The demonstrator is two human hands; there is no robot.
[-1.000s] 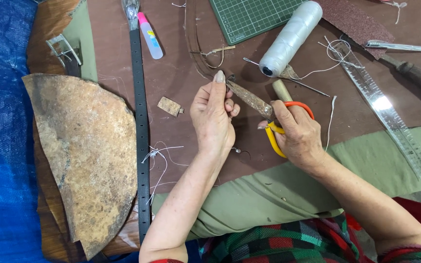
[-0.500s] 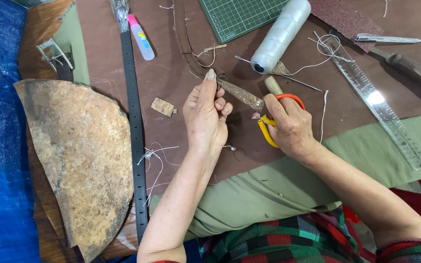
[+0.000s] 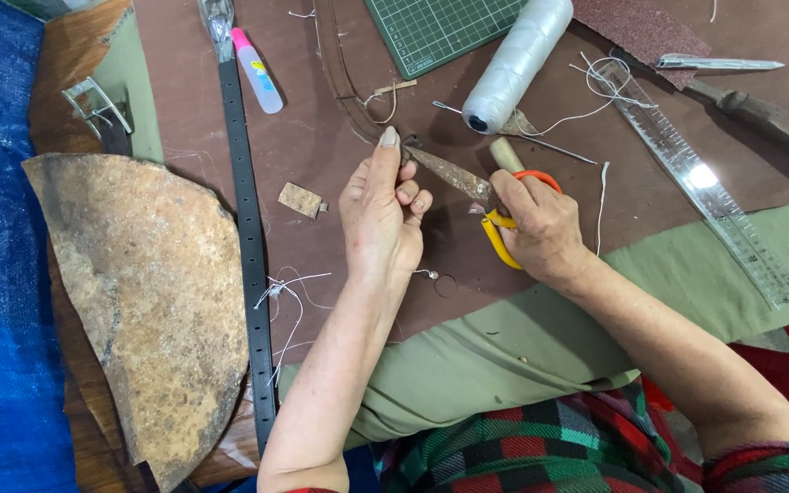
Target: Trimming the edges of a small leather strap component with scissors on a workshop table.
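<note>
Head view, left hand: the left hand [image 3: 381, 215] has its fingers [image 3: 388, 146] pressed together, pinching the far tip of a narrow brown leather strip [image 3: 449, 175]
Head view, right hand: the right hand [image 3: 541, 224] is closed through the handles of orange-and-yellow scissors [image 3: 502, 228]; its fingers grip the strip's near end too
Strip: held taut between both sets of fingers, just above the bench [image 3: 321, 128]
Change: over the last second both hands kept the same hold, only drifting a little; the work looks paused mid-trim
Around the fingers: white thread spool [image 3: 518, 59] beyond them, black punched belt [image 3: 247, 228] and a big leather offcut [image 3: 148, 301] to the left, clear ruler [image 3: 705, 183] to the right
</note>
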